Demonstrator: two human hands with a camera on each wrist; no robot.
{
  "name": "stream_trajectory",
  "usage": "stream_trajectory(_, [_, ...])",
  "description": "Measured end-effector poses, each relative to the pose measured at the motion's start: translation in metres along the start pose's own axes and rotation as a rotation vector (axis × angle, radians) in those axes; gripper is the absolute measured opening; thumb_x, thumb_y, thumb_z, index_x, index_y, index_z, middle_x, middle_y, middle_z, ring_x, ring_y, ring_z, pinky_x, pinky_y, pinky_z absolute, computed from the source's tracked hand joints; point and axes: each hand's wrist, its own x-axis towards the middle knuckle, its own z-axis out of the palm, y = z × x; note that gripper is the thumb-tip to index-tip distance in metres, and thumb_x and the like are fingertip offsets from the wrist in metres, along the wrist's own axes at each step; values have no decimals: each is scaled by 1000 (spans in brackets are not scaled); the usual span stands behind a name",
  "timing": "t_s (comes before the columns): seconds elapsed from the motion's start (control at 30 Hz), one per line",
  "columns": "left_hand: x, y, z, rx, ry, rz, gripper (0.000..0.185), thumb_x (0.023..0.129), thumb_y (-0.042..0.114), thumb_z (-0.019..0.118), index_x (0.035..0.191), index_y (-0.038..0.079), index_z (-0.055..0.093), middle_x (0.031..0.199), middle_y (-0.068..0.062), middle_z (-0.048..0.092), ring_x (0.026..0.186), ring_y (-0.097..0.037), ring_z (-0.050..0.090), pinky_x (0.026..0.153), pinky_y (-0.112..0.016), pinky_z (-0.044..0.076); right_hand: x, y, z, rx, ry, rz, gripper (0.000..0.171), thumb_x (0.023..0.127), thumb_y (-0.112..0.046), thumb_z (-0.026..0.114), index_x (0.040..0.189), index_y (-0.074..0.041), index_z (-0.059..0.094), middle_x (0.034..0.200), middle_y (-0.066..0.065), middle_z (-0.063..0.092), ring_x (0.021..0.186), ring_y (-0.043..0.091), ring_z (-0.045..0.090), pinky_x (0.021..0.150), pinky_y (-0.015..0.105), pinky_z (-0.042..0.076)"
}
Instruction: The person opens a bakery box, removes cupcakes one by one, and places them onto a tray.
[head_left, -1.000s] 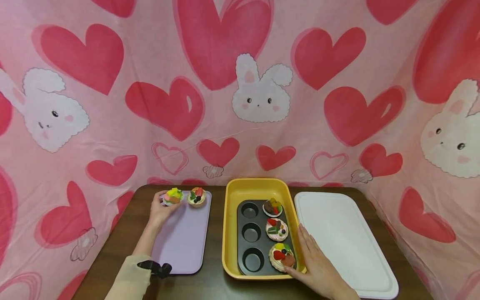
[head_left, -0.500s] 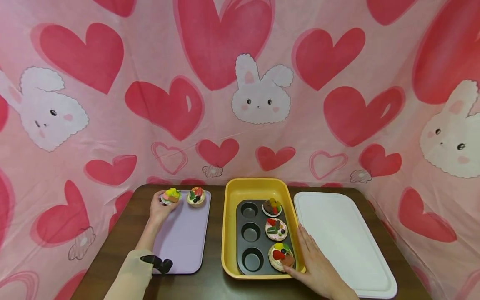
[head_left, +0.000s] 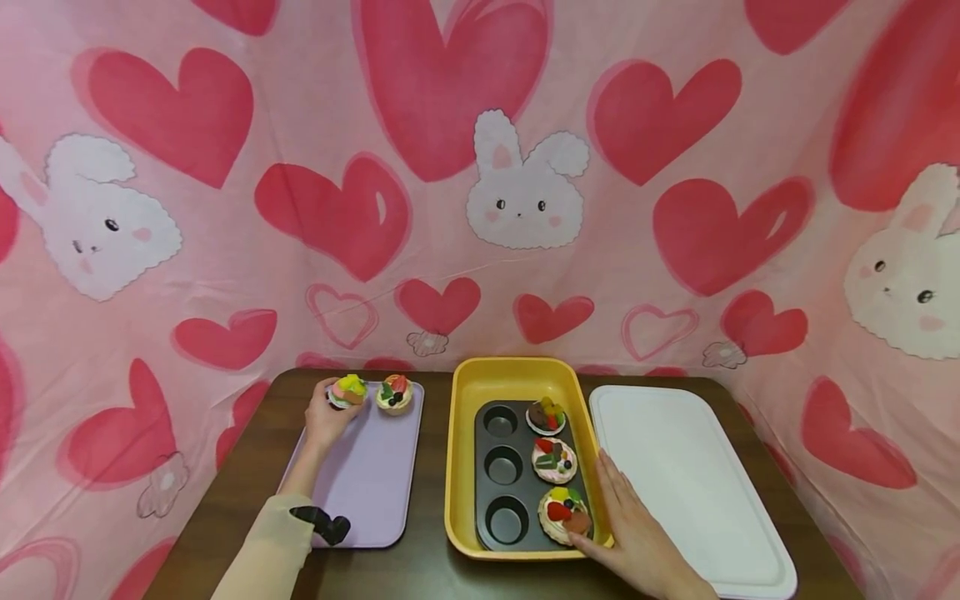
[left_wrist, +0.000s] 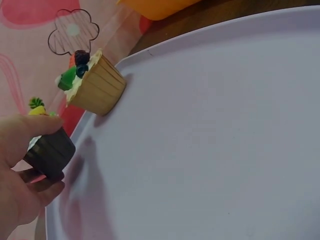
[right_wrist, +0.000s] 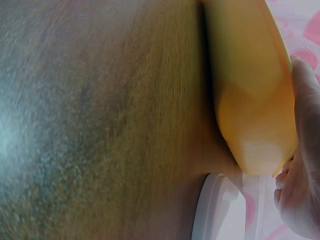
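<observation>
**Cupcake handling, left hand at lilac tray**

Pink heart-and-bunny cloth behind and to both sides; dark wood table (head_left: 420, 575) underneath.

Left hand (head_left: 324, 421) curled round dark-cased cupcake (head_left: 346, 392): thumb over the top edge, fingers under and beside the case, per left wrist view (left_wrist: 49, 155). Sits at far-left corner of lilac tray (head_left: 367, 492); can't tell whether base touches tray or hangs just above it. Second cupcake (head_left: 394, 393), tan case, just right of the held one, close but apart, standing on the tray.

Right hand (head_left: 633, 542) laid flat, fingers straight and relaxed, along right rim of yellow bin (head_left: 459, 467); holding nothing. Fingertips at near-right corner, just beside nearest of three cupcakes in muffin pan (head_left: 486, 479) inside the bin. Left column of pan cups holds nothing. White tray (head_left: 690, 483) right of that hand, partly under the wrist.

Handling, judged:
- Light, small, one-hand job.
- Pleated case likely stiff enough for a side pinch; looks ridged, so decent friction.
- Toppings (fruit bits, cream) look fragile or loosely seated; keep fingers off the top, keep upright.
- Best hold: low on the case wall, thumb opposing two fingers, gentle squeeze only.
- Narrow base, tall top: likely tips if set down tilted or nudged by its neighbour.
</observation>
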Motion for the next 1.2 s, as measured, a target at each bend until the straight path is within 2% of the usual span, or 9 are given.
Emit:
stream_trajectory(0.23, [3,-5,-1,19,10,5,76,77,18,82,139,5,42,136,-27,54,127,-45,48,107,-57,38,1,-1,0,3,1,-7,118,74,-83,54,159,-15,8,167,4,9,150,30,24,116,56,31])
stream_trajectory(0.53, [0,-5,1,18,-28,30,74,78,18,82,139,0,44,135,-30,55,123,-41,54,103,-54,42,0,-1,-1,2,22,-5,118,74,-81,57,159,-16,9,166,3,11,149,28,25,115,52,30])
stream_trajectory(0.63, [-1,-6,2,37,-24,30,75,77,23,83,138,1,47,137,-27,54,123,-42,53,103,-55,41,-1,-1,0,3,27,-1,117,74,-81,57,159,-17,9,166,2,11,150,26,24,122,30,14])
stream_trajectory(0.73, [1,-9,3,63,-28,47,75,77,25,84,138,0,48,146,-25,46,135,-44,43,110,-59,33,-2,-2,1,5,35,1,117,74,-82,56,159,-17,10,166,1,11,150,24,24,114,10,-6])
stream_trajectory(0.83, [3,-11,4,80,-27,69,75,77,24,83,137,-2,48,153,-25,37,144,-45,28,116,-63,22,-1,-2,2,0,37,0,117,74,-82,55,158,-16,11,166,2,12,150,25,25,119,16,-1])
stream_trajectory(0.93, [3,-12,3,95,-24,87,73,77,21,83,136,-4,48,154,-25,35,147,-45,22,118,-63,17,-1,-2,2,-2,29,0,117,74,-82,55,158,-15,11,166,3,12,149,27,25,123,40,19])
stream_trajectory(1.0, [3,-12,3,116,-22,109,71,78,20,83,135,-4,49,152,-26,37,147,-45,23,119,-61,17,0,-2,2,1,19,6,117,74,-82,55,159,-15,10,166,3,11,150,27,24,122,43,22])
stream_trajectory(1.07, [3,-12,2,144,-16,154,69,77,20,83,133,-4,50,149,-27,41,146,-46,25,120,-59,18,0,-2,2,0,13,10,118,74,-82,55,159,-16,8,166,3,11,150,27,24,118,50,27])
stream_trajectory(1.2, [4,-15,0,232,-12,288,68,76,22,84,129,-7,52,143,-33,44,143,-51,25,119,-60,17,1,-1,1,-2,11,12,118,74,-82,56,159,-16,7,166,3,11,150,27,24,116,53,30])
